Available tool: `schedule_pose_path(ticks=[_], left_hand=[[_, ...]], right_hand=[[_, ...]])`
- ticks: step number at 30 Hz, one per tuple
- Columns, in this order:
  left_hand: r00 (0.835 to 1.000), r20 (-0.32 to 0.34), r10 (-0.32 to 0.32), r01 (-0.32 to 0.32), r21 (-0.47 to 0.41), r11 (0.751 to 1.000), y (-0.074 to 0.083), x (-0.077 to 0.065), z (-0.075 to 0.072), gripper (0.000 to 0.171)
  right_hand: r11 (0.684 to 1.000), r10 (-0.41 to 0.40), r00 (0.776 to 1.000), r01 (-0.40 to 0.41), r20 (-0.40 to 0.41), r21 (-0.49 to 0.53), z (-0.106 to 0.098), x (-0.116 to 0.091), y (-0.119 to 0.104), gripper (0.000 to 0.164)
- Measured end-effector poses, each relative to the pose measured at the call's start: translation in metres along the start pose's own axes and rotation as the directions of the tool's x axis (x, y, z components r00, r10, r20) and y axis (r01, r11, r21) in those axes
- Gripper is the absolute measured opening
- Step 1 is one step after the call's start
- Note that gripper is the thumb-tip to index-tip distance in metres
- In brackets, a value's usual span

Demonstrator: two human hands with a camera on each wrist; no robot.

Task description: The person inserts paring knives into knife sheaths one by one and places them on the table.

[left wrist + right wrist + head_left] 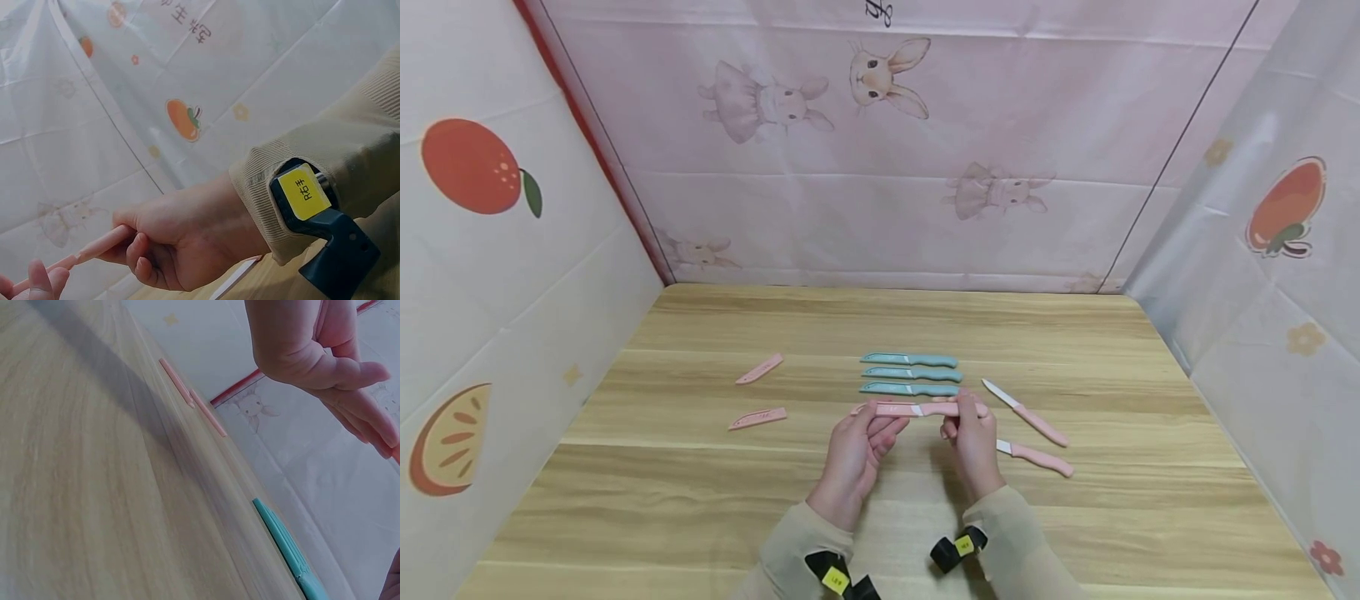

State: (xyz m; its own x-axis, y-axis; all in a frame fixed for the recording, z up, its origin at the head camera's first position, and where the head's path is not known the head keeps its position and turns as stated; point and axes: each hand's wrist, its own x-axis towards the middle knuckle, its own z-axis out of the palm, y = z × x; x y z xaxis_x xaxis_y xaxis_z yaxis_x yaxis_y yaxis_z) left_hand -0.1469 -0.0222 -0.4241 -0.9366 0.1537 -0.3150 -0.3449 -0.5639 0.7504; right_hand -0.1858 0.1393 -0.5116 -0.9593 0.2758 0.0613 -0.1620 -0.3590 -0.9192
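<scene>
Beige-sleeved at both wrists, wore a black, yellow-labelled device on each: left wrist device [835,581], right wrist device [943,556]. Pinched the sheath end of a pink knife [917,410] between thumb and fingers of the left hand [850,454]. Gripped its handle in the curled fingers of the right hand [976,442], leaving no wide gap in either grip. Held that knife crosswise above the wooden table [662,500], handle to the right. Had two bare-bladed pink knives lying just right of the right hand: the nearer one [1041,458] with its blade partly hidden behind the hand, the farther one [1041,425] with its tip pointing back and left. Had two loose pink sheaths well to the left, one nearer [757,418], one farther back [760,369]. Saw three teal knives [912,374] in a parallel stack just beyond the held knife, handles rightward. Faced, past the table's back edge, a pink curtain [1075,83] printed with rabbits [876,75].
</scene>
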Motion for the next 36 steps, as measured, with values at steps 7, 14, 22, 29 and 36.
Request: schedule_pose_path(ticks=[7,14,22,29,36], left_hand=[[1.0,0.011,0.001,-0.001,0.002,1.0,0.0,-0.001,0.0,0.038],[1.0,0.016,0.004,-0.004,-0.001,1.0,-0.001,0.0,0.0,0.038],[1.0,-0.007,0.001,-0.001,0.004,1.0,-0.002,0.001,0.001,0.034],[1.0,0.02,0.009,-0.009,-0.008,1.0,-0.003,0.001,0.002,0.038],[0.997,0.081,0.015,-0.016,0.002,1.0,0.003,0.006,0.002,0.043]], right_hand=[[0.999,-0.007,1.0,0.007,-0.003,0.031,0.0,0.002,0.004,0.042],[1.0,0.008,1.0,-0.008,0.009,0.021,0.015,-0.014,-0.028,0.043],[0.996,0.067,0.998,-0.067,0.002,0.066,0.024,-0.022,-0.046,0.041],[0.995,0.085,0.996,-0.085,-0.002,0.045,0.021,-0.018,-0.049,0.038],[0.959,0.171,0.979,-0.192,0.113,0.209,0.009,-0.009,-0.06,0.031]])
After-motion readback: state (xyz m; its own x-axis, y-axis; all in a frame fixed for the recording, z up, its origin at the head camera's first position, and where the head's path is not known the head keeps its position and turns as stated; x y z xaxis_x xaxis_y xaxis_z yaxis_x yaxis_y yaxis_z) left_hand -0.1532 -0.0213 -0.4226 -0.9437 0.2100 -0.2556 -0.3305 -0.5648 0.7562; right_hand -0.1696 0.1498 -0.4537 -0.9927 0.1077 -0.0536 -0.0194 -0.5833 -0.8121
